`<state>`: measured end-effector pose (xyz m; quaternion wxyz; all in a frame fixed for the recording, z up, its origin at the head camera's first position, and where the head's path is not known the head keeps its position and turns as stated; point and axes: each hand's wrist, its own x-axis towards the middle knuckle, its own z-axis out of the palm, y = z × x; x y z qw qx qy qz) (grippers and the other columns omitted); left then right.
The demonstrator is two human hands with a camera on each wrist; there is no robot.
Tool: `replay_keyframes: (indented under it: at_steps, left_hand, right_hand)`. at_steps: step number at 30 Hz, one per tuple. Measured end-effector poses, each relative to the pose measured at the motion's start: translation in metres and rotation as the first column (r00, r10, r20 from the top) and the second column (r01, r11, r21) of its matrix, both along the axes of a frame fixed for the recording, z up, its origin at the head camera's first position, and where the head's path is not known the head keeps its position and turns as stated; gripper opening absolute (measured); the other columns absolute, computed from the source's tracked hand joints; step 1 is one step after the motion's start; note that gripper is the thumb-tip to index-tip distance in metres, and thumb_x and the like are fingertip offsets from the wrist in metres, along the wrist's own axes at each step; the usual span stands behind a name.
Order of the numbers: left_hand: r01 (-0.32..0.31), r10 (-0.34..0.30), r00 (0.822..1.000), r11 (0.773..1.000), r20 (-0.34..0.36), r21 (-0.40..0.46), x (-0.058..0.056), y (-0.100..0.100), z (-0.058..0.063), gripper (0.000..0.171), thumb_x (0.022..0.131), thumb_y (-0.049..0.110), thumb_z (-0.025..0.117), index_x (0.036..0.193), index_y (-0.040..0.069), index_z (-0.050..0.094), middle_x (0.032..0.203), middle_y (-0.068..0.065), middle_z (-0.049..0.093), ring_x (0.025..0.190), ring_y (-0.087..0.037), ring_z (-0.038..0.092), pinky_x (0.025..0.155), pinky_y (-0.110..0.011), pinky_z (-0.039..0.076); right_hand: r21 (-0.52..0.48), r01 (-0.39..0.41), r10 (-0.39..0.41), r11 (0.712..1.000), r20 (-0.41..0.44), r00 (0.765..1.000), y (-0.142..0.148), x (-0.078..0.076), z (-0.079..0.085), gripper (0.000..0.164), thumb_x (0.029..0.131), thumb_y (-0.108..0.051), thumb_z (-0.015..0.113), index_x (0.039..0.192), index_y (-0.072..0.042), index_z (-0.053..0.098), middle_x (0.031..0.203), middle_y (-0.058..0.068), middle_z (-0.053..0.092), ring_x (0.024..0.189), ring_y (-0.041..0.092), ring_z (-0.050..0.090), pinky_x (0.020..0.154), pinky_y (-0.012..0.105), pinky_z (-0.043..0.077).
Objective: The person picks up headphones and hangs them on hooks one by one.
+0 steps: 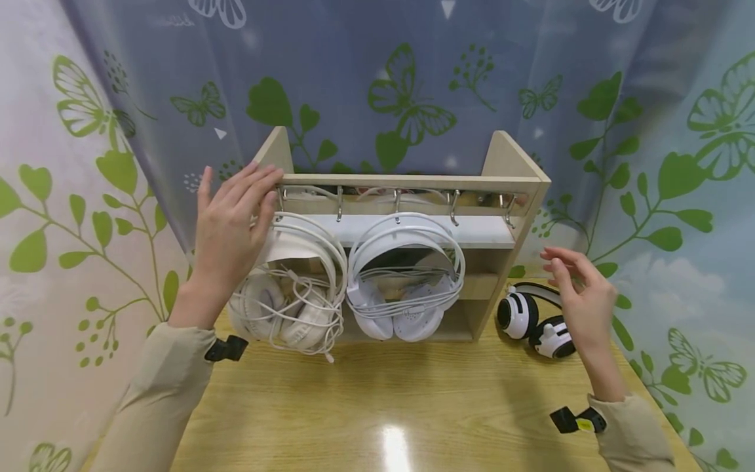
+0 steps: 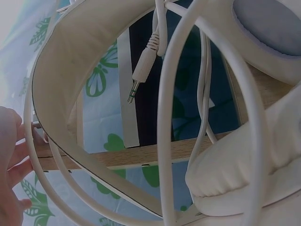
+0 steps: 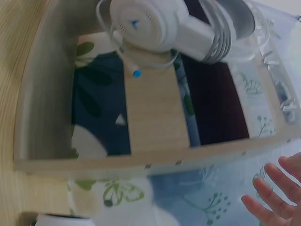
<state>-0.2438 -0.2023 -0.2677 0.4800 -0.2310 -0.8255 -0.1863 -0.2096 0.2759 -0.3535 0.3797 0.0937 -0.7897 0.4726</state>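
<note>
The left hand (image 1: 230,219), fingers extended and gripping nothing, rests at the top-left corner of the rack (image 1: 377,179), seemingly steadying it. Hooks (image 1: 455,208) bear the cream headphones (image 1: 308,322) and white headphones (image 1: 421,320). The right hand (image 1: 590,305), loosely curved, empty, hovers beside black-and-white headphones (image 1: 520,316) near the worktop's (image 1: 413,393) right edge.

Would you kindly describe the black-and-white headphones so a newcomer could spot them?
Find the pale wooden rack with silvery metal hooks on the yellowish wooden table. Right of its base, near the right hand, sit the black-and-white headphones. Unlike the white corded headphones hanging there, these lie on the table.
</note>
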Motion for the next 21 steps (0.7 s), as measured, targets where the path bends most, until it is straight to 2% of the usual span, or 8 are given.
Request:
replay_keyframes:
  at_steps: [5,11,16,21]
  left_hand:
    - [-0.005,0.005,1.000,1.000,0.003,-0.003,0.001,0.000,0.000,0.034,0.107,0.021,0.051,0.136,0.012,0.066,0.138,-0.007,0.065,0.135,-0.028,0.054,0.125,-0.051,0.008]
    - [-0.008,0.008,1.000,1.000,0.009,-0.001,0.001,0.000,0.002,0.034,0.107,0.021,0.051,0.136,0.012,0.066,0.138,-0.007,0.065,0.135,-0.028,0.054,0.125,-0.050,0.008]
    - [-0.009,0.009,1.000,1.000,0.012,-0.001,0.002,0.000,0.001,0.034,0.107,0.021,0.051,0.136,0.012,0.066,0.138,-0.007,0.065,0.135,-0.028,0.054,0.125,-0.050,0.008]
    - [-0.003,0.003,1.000,1.000,0.005,0.001,0.001,0.000,0.001,0.034,0.107,0.021,0.051,0.136,0.012,0.066,0.138,-0.007,0.065,0.135,-0.028,0.054,0.125,-0.051,0.008]
  right_hand:
    - [0.022,0.067,-0.068,0.998,0.052,0.996,0.017,-0.004,-0.009,0.024,0.102,-0.012,0.060,0.121,-0.002,0.072,0.105,-0.022,0.068,0.087,-0.003,0.066,0.072,0.006,0.051]
    - [0.033,0.093,-0.096,0.995,0.129,0.987,0.040,-0.010,-0.018,0.026,0.103,-0.013,0.060,0.123,0.000,0.070,0.104,-0.024,0.066,0.084,-0.011,0.064,0.068,0.005,0.050]
    - [0.038,0.075,-0.082,0.996,0.219,0.972,0.061,-0.017,-0.032,0.032,0.104,-0.017,0.059,0.127,0.005,0.066,0.102,-0.027,0.063,0.084,-0.014,0.062,0.067,0.005,0.050]
    - [-0.005,0.046,-0.043,0.999,0.295,0.955,0.081,-0.020,-0.046,0.037,0.105,-0.017,0.057,0.130,0.010,0.060,0.100,-0.031,0.062,0.085,-0.013,0.063,0.067,0.006,0.051]
